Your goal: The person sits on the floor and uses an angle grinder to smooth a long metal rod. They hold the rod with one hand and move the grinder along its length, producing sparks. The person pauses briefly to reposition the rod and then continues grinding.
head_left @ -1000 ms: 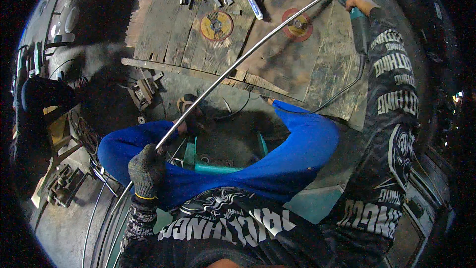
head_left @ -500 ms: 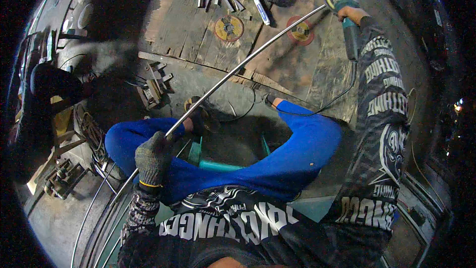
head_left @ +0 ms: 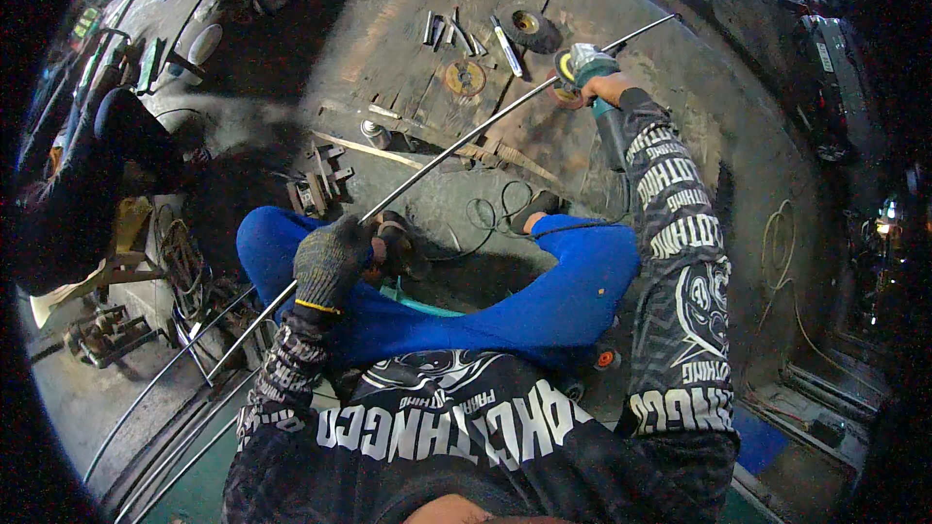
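One long metal rod (head_left: 466, 141) slants across the head view, its upper part reaching over a wooden board (head_left: 379, 78). The gloved left hand (head_left: 328, 262) is closed around its lower stretch, apparently to steady it. The right hand (head_left: 604, 85) grasps an angle grinder (head_left: 610, 136), its disc (head_left: 563, 62) at the rod's upper part; whether the two touch, I cannot tell. A marker (head_left: 507, 47) and short metal pieces (head_left: 456, 33) lie on the board, probably to stay within reach.

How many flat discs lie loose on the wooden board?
2: one disc left of the marker, the other disc beneath the rod beside the grinder, partly hidden. More could be out of sight.
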Tool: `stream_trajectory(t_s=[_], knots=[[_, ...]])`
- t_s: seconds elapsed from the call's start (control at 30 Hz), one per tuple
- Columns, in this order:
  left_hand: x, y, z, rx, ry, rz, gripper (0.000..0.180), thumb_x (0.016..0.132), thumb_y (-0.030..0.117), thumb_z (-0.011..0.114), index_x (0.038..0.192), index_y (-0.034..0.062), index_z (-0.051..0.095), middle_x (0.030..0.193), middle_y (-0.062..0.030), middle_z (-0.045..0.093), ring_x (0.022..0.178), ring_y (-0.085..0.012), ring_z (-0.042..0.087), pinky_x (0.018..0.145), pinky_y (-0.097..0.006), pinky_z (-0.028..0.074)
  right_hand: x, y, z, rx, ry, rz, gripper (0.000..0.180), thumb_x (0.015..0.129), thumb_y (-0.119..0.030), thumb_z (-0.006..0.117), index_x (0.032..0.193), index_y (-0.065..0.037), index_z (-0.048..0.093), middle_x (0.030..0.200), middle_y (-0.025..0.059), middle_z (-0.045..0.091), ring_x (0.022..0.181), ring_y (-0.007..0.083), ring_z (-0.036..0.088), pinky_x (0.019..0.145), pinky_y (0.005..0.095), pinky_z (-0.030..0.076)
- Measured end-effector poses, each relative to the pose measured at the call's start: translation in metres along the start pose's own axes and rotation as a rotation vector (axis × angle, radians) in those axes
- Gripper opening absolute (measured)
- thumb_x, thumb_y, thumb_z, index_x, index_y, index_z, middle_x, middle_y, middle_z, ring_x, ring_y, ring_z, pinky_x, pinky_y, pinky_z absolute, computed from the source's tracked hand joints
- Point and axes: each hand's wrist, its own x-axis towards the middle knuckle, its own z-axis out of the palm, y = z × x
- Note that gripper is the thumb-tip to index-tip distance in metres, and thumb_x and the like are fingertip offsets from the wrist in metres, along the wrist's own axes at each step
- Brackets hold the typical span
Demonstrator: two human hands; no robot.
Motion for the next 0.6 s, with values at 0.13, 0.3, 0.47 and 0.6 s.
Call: stream_trajectory(t_s=[0.13,0.3,0.47,0.6], knots=[[0.003,0.003,0.004,-0.013,0.040,0.011,0.038,0.094,0.045,0.060,0.089,0.0080,0.068,0.079,-0.0200,0.068,0.078,-0.0412,0.068,0.069,-0.052,0.052,-0.008,-0.030,0.015,0.031,0.067,0.099,0.039,0.072,-0.049,0.071,0.100,-0.023,0.079,0.117,0.0125,0.072,0.108,0.0323,0.067,0.095,0.0406,0.052],[0.012,0.003,0.006,0.071,-0.076,0.004,0.027,0.092,0.037,0.063,0.097,0.0125,0.071,0.085,-0.0182,0.071,0.081,-0.0400,0.070,0.072,-0.051,0.055,-0.033,-0.069,0.022,0.285,0.043,0.127,0.060,0.061,-0.053,0.078,0.103,-0.009,0.077,0.116,0.0180,0.072,0.106,0.0328,0.068,0.092,0.0409,0.055],[0.001,-0.003,0.003,0.008,-0.020,0.010,0.029,0.094,0.038,0.061,0.094,0.0098,0.071,0.083,-0.0186,0.071,0.080,-0.0406,0.070,0.069,-0.051,0.055,-0.069,-0.102,0.025,0.198,0.078,0.046,0.059,0.065,-0.052,0.075,0.104,-0.007,0.075,0.115,0.0206,0.070,0.106,0.0347,0.067,0.092,0.0399,0.053],[0.002,-0.006,0.010,0.016,-0.047,0.045,0.039,0.096,0.044,0.055,0.095,0.0080,0.071,0.084,-0.0208,0.070,0.084,-0.0421,0.069,0.074,-0.054,0.053,-0.077,-0.118,0.041,0.212,0.163,0.001,0.053,0.060,-0.049,0.079,0.090,-0.006,0.076,0.102,0.0236,0.071,0.096,0.0360,0.069,0.085,0.0405,0.055]])
